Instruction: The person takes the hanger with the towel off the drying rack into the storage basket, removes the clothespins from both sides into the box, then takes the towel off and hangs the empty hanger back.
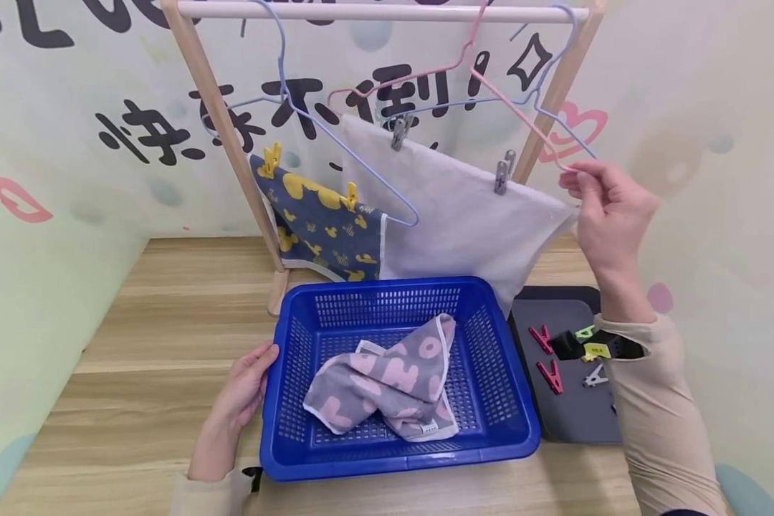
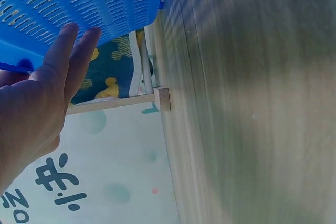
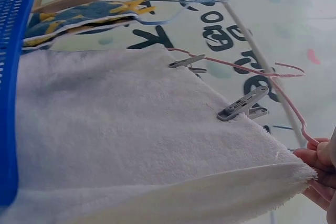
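Wall (image 1: 696, 107) behind, right fingers (image 1: 591, 169) pinch hanger (image 1: 511, 108) above white cloth (image 1: 451, 222), left fingers (image 2: 58, 51) grip basket (image 1: 393, 463).

- Wall (image 1: 45, 136), ten to one o'clock: "快", "不", "倒!" — the character after "快" partly covered by a post (image 1: 222, 129).
- Grey-pink cloth (image 1: 361, 387), label (image 1: 429, 430) near half past five — print too small.

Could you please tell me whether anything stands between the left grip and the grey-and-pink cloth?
Yes, sideways: the left wall of the blue basket stands between the left grip, which holds the basket from outside, and the grey-and-pink cloth inside. From above, nothing visible covers the cloth.
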